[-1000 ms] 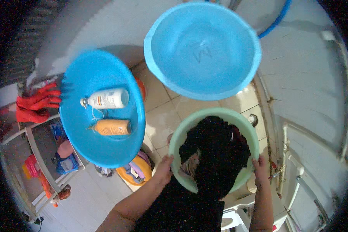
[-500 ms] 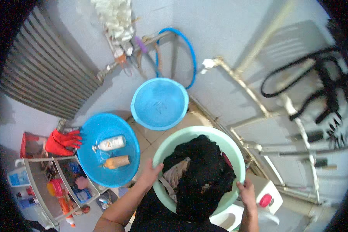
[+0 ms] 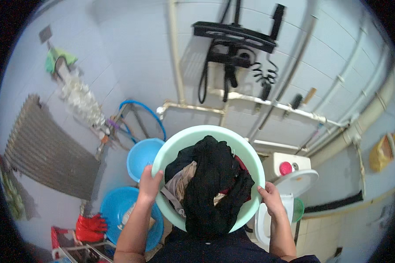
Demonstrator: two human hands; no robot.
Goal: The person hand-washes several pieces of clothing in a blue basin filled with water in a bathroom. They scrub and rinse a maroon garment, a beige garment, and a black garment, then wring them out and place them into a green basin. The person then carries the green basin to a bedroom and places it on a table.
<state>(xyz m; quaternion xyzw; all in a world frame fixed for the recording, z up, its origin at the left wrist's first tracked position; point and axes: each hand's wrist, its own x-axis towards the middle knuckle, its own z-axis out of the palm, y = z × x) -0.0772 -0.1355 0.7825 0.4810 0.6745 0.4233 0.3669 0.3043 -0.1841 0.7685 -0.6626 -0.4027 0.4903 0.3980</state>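
A pale green basin (image 3: 206,131) is held up in front of my body. It carries a heap of clothes (image 3: 215,175), mostly black, with some beige, grey and dark red cloth showing. My left hand (image 3: 151,184) grips the basin's left rim, thumb on the inside. On the right rim, my right hand (image 3: 271,197) is closed round the edge. The undersides of both grips are hidden.
Behind my left forearm is a large blue basin (image 3: 107,210) with bottles inside; a smaller blue basin (image 3: 138,162) stands beyond. Red gloves (image 3: 91,228) hang at the lower left by a rack. At right are a toilet (image 3: 289,206) with raised lid and wall pipes (image 3: 267,105).
My view has swung to the right, bringing the toilet and right wall further in. The green basin stays in both hands and now covers part of the smaller blue basin.
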